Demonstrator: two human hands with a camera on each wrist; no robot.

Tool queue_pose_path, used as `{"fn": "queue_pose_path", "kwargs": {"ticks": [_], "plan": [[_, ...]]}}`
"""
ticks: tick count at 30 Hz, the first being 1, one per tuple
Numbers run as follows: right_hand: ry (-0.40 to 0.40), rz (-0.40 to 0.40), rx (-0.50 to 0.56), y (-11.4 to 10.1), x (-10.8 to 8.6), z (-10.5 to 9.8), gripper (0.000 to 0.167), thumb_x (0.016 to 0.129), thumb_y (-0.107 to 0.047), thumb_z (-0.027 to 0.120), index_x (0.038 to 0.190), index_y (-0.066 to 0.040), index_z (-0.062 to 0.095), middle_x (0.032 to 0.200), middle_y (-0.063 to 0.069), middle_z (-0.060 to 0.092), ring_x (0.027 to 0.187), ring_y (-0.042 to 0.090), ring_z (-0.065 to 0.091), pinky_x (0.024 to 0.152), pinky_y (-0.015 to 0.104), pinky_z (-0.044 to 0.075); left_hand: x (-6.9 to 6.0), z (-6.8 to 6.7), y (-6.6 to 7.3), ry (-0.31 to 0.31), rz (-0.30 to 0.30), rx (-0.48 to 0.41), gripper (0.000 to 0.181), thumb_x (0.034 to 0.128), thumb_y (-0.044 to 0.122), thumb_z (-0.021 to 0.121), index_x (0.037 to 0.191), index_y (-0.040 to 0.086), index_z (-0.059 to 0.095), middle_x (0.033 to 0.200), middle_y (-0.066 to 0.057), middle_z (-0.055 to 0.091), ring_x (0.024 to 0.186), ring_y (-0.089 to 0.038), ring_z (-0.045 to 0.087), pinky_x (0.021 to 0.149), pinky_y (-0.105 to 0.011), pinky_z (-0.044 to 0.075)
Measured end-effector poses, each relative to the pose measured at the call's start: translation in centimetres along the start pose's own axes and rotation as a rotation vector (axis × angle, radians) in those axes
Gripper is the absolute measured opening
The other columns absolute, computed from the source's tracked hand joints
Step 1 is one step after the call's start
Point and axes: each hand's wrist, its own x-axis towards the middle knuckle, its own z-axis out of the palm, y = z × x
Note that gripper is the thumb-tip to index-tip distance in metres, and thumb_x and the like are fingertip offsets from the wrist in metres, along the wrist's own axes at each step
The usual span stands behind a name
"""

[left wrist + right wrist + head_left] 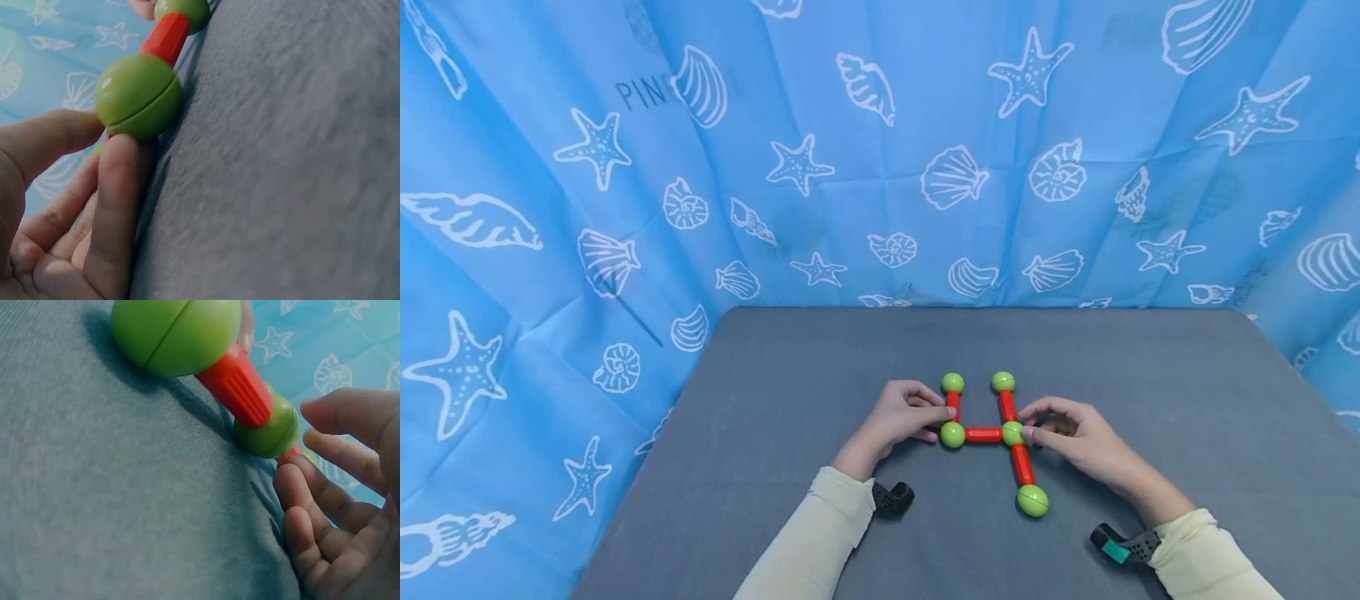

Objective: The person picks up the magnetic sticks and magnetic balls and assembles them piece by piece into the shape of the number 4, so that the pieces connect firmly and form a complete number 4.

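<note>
A ball-and-stick construction lies on the grey table, made of green balls and red sticks. In the head view my left hand (pixel 904 414) is at its left side, thumb across the left red stick (pixel 952 404), pinching it just above the lower left green ball (pixel 952 435). In the left wrist view that ball (pixel 139 97) partly hides the thumb and fingertips. My right hand (pixel 1078 435) is beside the middle green ball (pixel 1012 432), fingers loosely bent. In the right wrist view, a small gap separates its thumb from the ball (pixel 267 430); the other fingertips lie near a red stick (pixel 289 454).
The grey cloth-covered table (pixel 820 358) extends around the construction. Behind it hangs a blue curtain (pixel 865 217) with white shells and starfish. A green ball (pixel 1033 501) ends the stick pointing toward me. Black wrist devices (pixel 892 500) sit below both wrists.
</note>
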Motion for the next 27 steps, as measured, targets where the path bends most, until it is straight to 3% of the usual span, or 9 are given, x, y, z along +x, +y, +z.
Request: {"fn": "queue_pose_path", "kwargs": {"ticks": [6, 11, 15, 22, 27], "plan": [[-0.014, -0.062, -0.001, 0.5, -0.3, 0.2, 0.029, 0.104, -0.015, 0.071, 0.129, -0.003, 0.069, 0.115, 0.015, 0.073, 0.082, 0.017, 0.068, 0.066, 0.028, 0.055, -0.2, -1.2, 0.6, -0.057, 0.111, 0.093, 0.02, 0.0904, 0.023, 0.087, 0.105, 0.011, 0.078, 0.099, -0.005, 0.078, 0.084, -0.018, 0.075, 0.07, -0.034, 0.066], [-0.005, -0.077, -0.012, 0.7, -0.5, 0.3, 0.028, 0.103, -0.015, 0.072, 0.129, -0.004, 0.071, 0.112, 0.014, 0.072, 0.078, 0.016, 0.064, 0.063, 0.028, 0.053, -0.7, -1.9, 1.1, -0.212, 0.196, 0.284, 0.024, 0.0868, 0.025, 0.09, 0.105, 0.015, 0.079, 0.101, -0.001, 0.077, 0.089, -0.016, 0.072, 0.078, -0.031, 0.063], [0.011, -0.071, -0.019, 0.6, -0.5, 0.4, 0.028, 0.102, -0.014, 0.073, 0.128, -0.003, 0.072, 0.114, 0.014, 0.072, 0.078, 0.015, 0.064, 0.064, 0.027, 0.054, -1.0, -1.8, 1.4, -0.292, 0.226, 0.35, 0.026, 0.0825, 0.018, 0.094, 0.104, 0.016, 0.079, 0.103, 0.0, 0.076, 0.092, -0.015, 0.072, 0.084, -0.027, 0.062], [0.015, -0.048, -0.035, 0.5, -0.3, 0.4, 0.028, 0.101, -0.015, 0.074, 0.127, -0.004, 0.072, 0.111, 0.014, 0.071, 0.077, 0.015, 0.063, 0.063, 0.027, 0.053, -1.0, -1.4, 1.5, -0.286, 0.222, 0.349, 0.023, 0.0844, 0.011, 0.091, 0.103, 0.013, 0.077, 0.102, -0.002, 0.074, 0.086, -0.015, 0.072, 0.078, -0.028, 0.063], [0.029, -0.028, -0.067, 0.6, 0.2, 0.4, 0.029, 0.101, -0.019, 0.075, 0.128, -0.007, 0.073, 0.109, 0.012, 0.071, 0.075, 0.015, 0.062, 0.061, 0.027, 0.051, -0.9, -1.4, 1.4, -0.233, 0.222, 0.371, 0.023, 0.0862, 0.012, 0.089, 0.106, 0.013, 0.076, 0.104, -0.002, 0.072, 0.086, -0.014, 0.071, 0.073, -0.027, 0.06]]}}
